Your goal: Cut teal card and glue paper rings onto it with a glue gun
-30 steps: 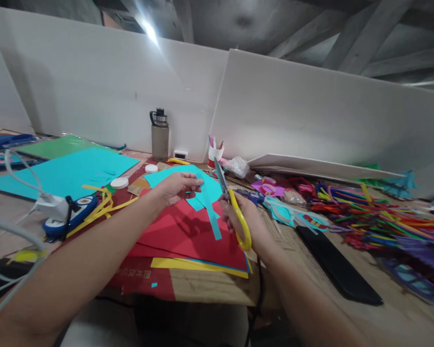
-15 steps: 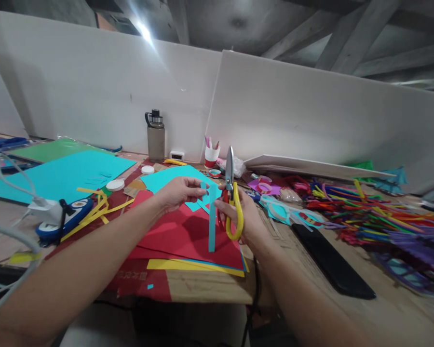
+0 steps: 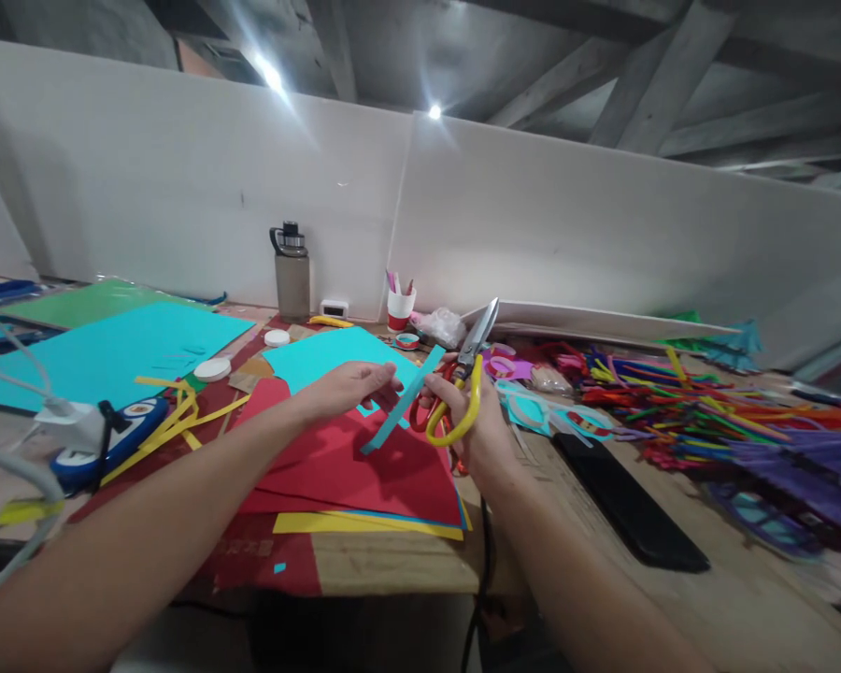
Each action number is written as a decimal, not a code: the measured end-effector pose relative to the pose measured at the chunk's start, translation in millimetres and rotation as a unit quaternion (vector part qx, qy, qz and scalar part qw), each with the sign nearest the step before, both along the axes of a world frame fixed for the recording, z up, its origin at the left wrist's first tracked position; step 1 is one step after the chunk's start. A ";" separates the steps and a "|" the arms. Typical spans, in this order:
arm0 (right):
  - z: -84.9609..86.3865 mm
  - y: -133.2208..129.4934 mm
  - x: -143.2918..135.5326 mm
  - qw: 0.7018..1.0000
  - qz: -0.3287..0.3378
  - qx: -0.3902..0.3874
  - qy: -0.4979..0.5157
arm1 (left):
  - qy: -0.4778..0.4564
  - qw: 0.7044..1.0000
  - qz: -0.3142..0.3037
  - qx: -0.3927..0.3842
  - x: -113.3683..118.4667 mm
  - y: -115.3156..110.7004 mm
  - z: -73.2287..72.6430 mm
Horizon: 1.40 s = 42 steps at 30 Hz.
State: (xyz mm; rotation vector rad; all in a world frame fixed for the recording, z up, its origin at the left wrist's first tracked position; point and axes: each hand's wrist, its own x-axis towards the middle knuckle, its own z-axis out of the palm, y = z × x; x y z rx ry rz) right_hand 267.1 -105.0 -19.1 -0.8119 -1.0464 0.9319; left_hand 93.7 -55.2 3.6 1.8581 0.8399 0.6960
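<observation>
My right hand [image 3: 480, 416] grips scissors [image 3: 463, 383] with one yellow and one red handle loop, blades pointing up and to the right. Between its thumb and fingers it also pinches a light-blue paper strip [image 3: 401, 404], which slants down to the left. My left hand [image 3: 354, 388] hovers just left of the strip, fingers bent but apart, and I see nothing in them. Beneath both hands lie red paper sheets [image 3: 308, 477], with yellow paper [image 3: 364, 526] sticking out below. Behind them is a light-blue sheet [image 3: 315, 355], partly covered by the left hand.
At the back stand a bottle [image 3: 292, 280] and a paper cup of pens [image 3: 401, 307]. A black phone-like slab [image 3: 627, 500] and a heap of coloured pipe cleaners [image 3: 701, 407] lie right. Yellow strips [image 3: 175, 425] and a white plug adapter [image 3: 70, 421] are left.
The paper strip has swung from upright to slanting. My right hand has tilted the scissors rightward. My left hand's fingers have loosened from a pinch and dropped slightly.
</observation>
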 end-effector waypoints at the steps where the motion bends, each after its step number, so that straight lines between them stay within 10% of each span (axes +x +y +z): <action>1: 0.0 -0.2 -0.6 1.000 0.003 -0.002 0.006 | -0.010 1.000 -0.008 -0.001 1.5 -2.9 1.6; 12: 7.3 -1.6 4.3 0.999 -0.019 0.014 -0.041 | 0.029 0.999 -0.030 0.018 -11.1 -4.2 17.1; 16: 9.3 -1.4 6.3 0.998 -0.002 -0.009 -0.056 | -0.082 0.990 -0.021 -0.115 -18.4 2.3 21.4; 21: 11.2 -1.0 7.9 0.999 -0.040 0.017 0.017 | -0.295 0.909 -0.011 -0.293 -10.3 7.4 4.2; 42: 6.5 -10.8 -13.6 0.996 -0.013 0.021 -0.088 | -0.309 0.940 0.073 -0.124 16.0 -13.3 -8.0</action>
